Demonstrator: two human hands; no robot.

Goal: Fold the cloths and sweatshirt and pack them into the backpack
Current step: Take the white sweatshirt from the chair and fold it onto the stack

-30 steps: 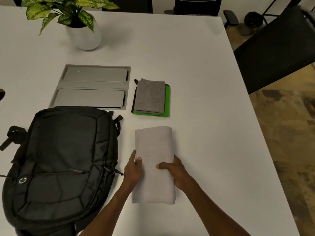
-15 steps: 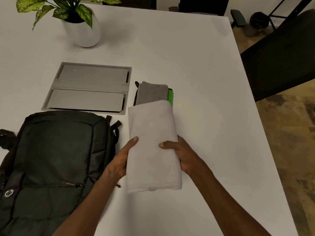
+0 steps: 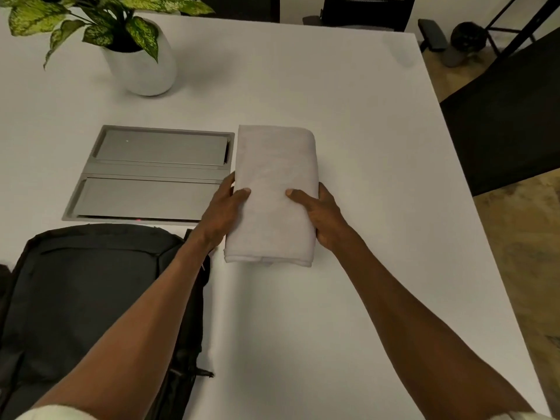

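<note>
A folded pale grey sweatshirt (image 3: 274,177) is held by both long sides at the middle of the white table (image 3: 363,147). My left hand (image 3: 222,212) grips its left edge, thumb on top. My right hand (image 3: 321,216) grips its right edge the same way. The sweatshirt covers the spot where the folded grey and green cloths lay, so they are hidden. The black backpack (image 3: 91,298) lies flat at the lower left, under my left forearm.
A grey metal cable hatch (image 3: 145,174) is set into the table left of the sweatshirt. A potted plant in a white pot (image 3: 142,65) stands at the back left. Dark chairs (image 3: 509,122) stand beyond the right and far table edges.
Both hands lifted the folded sweatshirt from the table's near side and carried it away from me, over the stack of folded cloths, which it now hides.
</note>
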